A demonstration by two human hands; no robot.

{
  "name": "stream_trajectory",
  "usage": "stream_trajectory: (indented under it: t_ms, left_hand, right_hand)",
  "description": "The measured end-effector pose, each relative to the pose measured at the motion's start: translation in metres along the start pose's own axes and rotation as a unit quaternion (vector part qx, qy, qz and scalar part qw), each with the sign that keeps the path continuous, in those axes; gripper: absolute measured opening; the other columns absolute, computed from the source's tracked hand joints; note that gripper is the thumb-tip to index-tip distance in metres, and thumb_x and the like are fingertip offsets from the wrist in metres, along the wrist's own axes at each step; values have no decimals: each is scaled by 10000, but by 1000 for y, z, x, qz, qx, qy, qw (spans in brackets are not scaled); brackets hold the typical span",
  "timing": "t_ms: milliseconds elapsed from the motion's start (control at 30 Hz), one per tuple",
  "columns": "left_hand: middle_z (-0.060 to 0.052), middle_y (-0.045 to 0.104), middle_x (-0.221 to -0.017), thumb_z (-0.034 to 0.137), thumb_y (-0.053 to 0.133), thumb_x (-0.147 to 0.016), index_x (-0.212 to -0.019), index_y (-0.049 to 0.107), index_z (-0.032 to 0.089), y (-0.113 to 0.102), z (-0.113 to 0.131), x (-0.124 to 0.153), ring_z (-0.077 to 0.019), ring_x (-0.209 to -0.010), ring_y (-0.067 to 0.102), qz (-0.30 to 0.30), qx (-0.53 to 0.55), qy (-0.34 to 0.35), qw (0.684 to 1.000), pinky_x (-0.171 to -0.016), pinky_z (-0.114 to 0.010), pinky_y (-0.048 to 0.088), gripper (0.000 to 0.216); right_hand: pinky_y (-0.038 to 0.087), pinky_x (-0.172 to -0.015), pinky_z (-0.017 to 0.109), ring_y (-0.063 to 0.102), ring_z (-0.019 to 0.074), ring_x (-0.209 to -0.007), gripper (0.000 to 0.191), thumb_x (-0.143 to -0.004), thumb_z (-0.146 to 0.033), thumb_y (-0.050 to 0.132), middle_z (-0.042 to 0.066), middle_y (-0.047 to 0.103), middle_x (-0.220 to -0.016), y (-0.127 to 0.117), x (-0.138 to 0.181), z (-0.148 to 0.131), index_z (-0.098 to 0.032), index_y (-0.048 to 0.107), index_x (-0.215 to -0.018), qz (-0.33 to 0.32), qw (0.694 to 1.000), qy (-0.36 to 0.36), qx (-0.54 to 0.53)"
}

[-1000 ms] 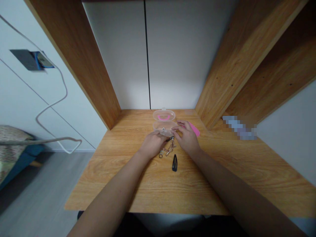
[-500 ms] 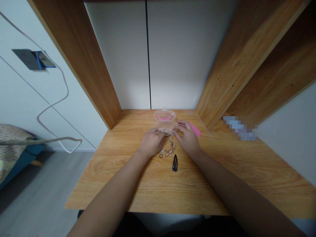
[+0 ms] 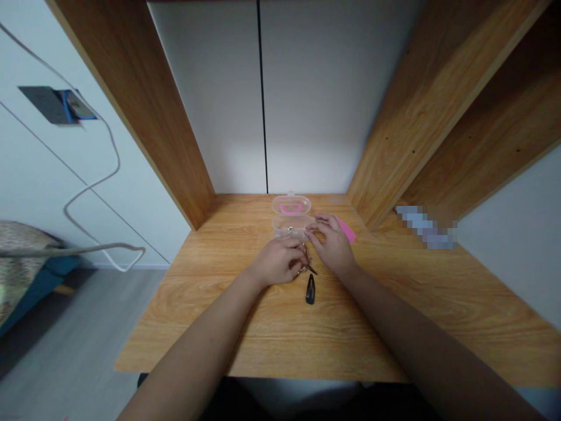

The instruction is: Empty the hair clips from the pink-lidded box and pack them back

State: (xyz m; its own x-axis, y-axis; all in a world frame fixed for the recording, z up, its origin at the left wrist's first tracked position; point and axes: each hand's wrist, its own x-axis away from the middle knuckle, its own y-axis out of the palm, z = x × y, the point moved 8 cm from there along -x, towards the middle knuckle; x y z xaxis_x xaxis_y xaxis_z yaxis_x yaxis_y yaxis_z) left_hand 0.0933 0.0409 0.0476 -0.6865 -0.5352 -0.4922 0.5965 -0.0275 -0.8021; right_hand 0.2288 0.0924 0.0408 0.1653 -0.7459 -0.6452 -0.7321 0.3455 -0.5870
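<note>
My left hand (image 3: 280,260) is closed over the small jewellery pile, pinching a thin dark hair clip (image 3: 312,269) whose tip sticks out to the right. Under its fingers lie small metallic trinkets (image 3: 307,250), mostly covered. My right hand (image 3: 332,241) grips the right end of an open clear plastic case (image 3: 280,224) with thumb and fingers. The case's lid (image 3: 291,204) lies folded back, with a pink handle (image 3: 291,210). A small shiny piece (image 3: 290,230) shows inside the case. Just below the left fingertips rests a black snap hair clip (image 3: 310,289).
A flat pink object (image 3: 347,230) lies beside my right hand, partly behind it. Everything stands on a wooden desktop (image 3: 210,292) between wooden uprights. A blurred-out item (image 3: 425,228) lies farther right. A white cable (image 3: 114,140) hangs at the left wall.
My left hand has moved from the case's front edge toward me, over the trinkets, carrying the thin dark clip. My right hand stays at the case.
</note>
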Motion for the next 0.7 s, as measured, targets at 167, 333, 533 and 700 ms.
stream_trajectory:
  t_ms: [167, 333, 533, 700]
  left_hand:
    - [-38, 721, -919, 198, 663, -818, -836, 727, 200, 10, 0, 1, -180, -887, 666, -33, 49, -1, 998, -894, -324, 501, 67]
    - [-30, 738, -922, 221, 683, -832, -849, 717, 205, 16, -4, 0, -184, -905, 674, -55, 44, -8, 998, -903, -326, 491, 41]
    - [-42, 736, -907, 216, 637, -872, -842, 704, 211, 5, -16, 0, -211, -936, 653, -28, -56, -58, 996, -919, -371, 484, 74]
    - [-69, 720, -895, 229, 627, -878, -844, 704, 201, -3, -20, 1, -231, -942, 630, -27, -122, -89, 988, -891, -373, 498, 88]
  right_hand:
    - [498, -1054, 452, 600, 265, -1185, 121, -918, -274, 627, 101, 573, -1223, 0, 0, 0, -232, 724, -977, -2, 1000, 1, 3]
    - [504, -1044, 447, 608, 262, -1169, 117, -916, -273, 628, 100, 575, -1209, -1, 0, -2, -231, 721, -973, 1, 1000, 0, -1]
    - [513, -1039, 462, 627, 262, -1129, 123, -917, -291, 628, 106, 574, -1219, -1, 0, -1, -232, 720, -973, 1, 1000, 4, -11]
    - [512, -1043, 467, 629, 262, -1122, 128, -914, -309, 634, 104, 576, -1219, 0, 0, 1, -236, 724, -967, 3, 1000, 5, -12]
